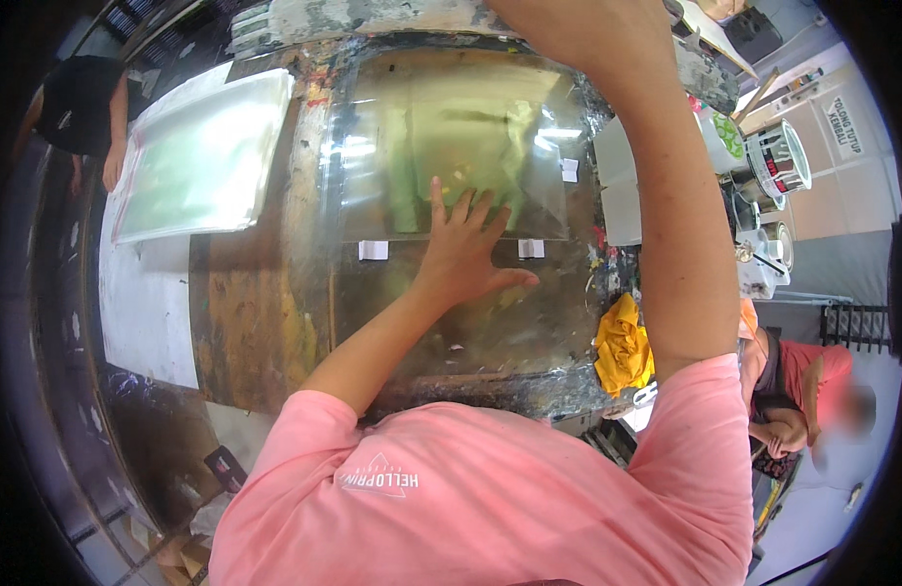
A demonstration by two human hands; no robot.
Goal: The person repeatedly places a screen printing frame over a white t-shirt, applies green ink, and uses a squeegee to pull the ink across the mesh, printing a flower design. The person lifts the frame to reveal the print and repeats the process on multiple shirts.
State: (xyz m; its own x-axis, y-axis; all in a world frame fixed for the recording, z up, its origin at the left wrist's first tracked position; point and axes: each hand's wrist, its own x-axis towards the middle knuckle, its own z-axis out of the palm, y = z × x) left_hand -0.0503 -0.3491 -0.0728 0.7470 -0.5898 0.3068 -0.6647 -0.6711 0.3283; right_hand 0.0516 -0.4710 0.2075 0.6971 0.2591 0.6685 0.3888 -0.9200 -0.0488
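Observation:
My left hand (464, 244) lies flat with fingers spread on a clear plastic sheet (373, 210), which rests on a shiny glass-like panel (402, 313) on the table. Light glares off the sheet. Small white tabs sit along its edges: one (373, 250) left of my wrist, another (531, 249) right of my thumb, and a third (569, 170) at the right side. My right arm stretches far forward over the table's right side. Only the back part of my right hand (578, 24) shows at the top edge; its fingers are out of sight.
A stack of clear sheets (202, 161) lies at the left on white paper (148, 322). A crumpled yellow cloth (623, 347) is at the right table edge, with paint-stained tubs (775, 161) beyond. One person (80, 107) stands far left; another (802, 391) sits at the right.

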